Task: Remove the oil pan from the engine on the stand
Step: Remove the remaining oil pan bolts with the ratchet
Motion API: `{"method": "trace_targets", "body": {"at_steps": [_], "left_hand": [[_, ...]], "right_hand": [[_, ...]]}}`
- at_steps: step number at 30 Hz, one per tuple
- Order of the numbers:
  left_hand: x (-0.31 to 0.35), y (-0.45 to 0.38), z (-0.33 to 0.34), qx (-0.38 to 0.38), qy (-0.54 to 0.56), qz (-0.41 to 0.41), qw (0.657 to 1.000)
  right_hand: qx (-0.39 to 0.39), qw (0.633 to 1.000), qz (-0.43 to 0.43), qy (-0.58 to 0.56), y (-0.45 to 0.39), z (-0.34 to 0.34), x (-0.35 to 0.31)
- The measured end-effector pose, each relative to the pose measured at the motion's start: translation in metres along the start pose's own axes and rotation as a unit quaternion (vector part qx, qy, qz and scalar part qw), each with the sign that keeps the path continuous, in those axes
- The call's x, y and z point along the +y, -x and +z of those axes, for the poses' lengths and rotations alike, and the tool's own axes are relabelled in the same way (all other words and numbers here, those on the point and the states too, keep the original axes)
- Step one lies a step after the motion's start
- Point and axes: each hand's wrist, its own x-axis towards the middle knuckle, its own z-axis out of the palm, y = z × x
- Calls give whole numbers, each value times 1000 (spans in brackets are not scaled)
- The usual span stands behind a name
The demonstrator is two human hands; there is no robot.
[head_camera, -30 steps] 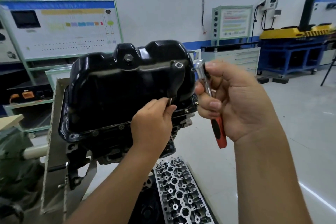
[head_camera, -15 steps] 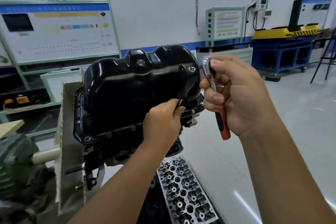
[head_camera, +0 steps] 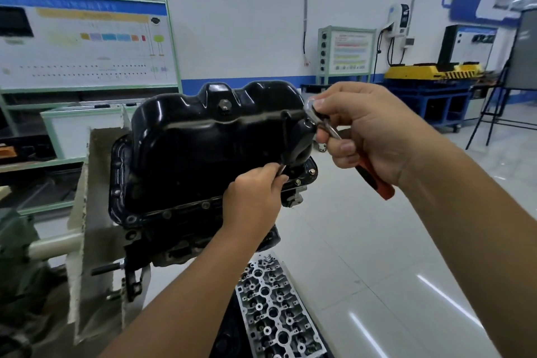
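A glossy black oil pan [head_camera: 203, 148] sits bolted on the engine [head_camera: 174, 241], which hangs on a grey stand plate [head_camera: 87, 212]. Small bolts line its flange along the near edge [head_camera: 203, 206]. My left hand [head_camera: 255, 197] pinches a thin metal piece [head_camera: 281, 168], perhaps a socket extension, against the pan's right front side. My right hand [head_camera: 363, 131] grips a ratchet wrench [head_camera: 374, 180] with a red and black handle, its chrome head close to the pan's upper right corner.
A bare cylinder head [head_camera: 276, 314] lies on the floor below the engine. A white bin [head_camera: 78, 128] and green shelving with display boards stand behind. A blue and yellow bench [head_camera: 430, 90] and a tripod stand [head_camera: 494, 113] are at the right.
My right hand has tilted the ratchet and brought its head nearer to the pan's upper right corner. My left hand stays pinching the metal piece at the pan's side.
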Motion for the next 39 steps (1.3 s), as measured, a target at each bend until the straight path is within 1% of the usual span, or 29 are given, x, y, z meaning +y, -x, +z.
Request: {"method": "trace_targets", "body": {"at_steps": [3,6,17,19,22,25,30,33,36,39], "left_hand": [[-1,0,0,-1,0,-13,1000],[0,-2,-1,-1,-1,-25,1000],[0,-2,-2,-4,-17,-8,1000],[1,-1,-3,-1,-18,-6,1000],[1,-1,-4,-2,-12,-7,1000],[1,-2,-6,-7,-11,-8,1000],[2,-1,-4,-24,-22,-10,999],[1,1,-3,-16,-18,-14,1000],[-1,0,-3,-10,-14,-22,1000],[-2,-1,-3,-15,-21,-20,999]], "right_hand": [[3,1000,12,1,1,-4,0],[-13,1000,6,-10,2,-8,-3],[-65,992,36,100,-10,-12,-23],[-90,987,30,129,-13,-14,-27],[-151,977,18,151,-18,-19,-28],[-179,974,20,135,-25,-22,-26],[-206,976,49,54,-28,-26,-17],[-218,973,68,35,-27,-28,-13],[-220,973,67,-5,-27,-30,-12],[-215,974,66,40,-29,-27,-13]]}}
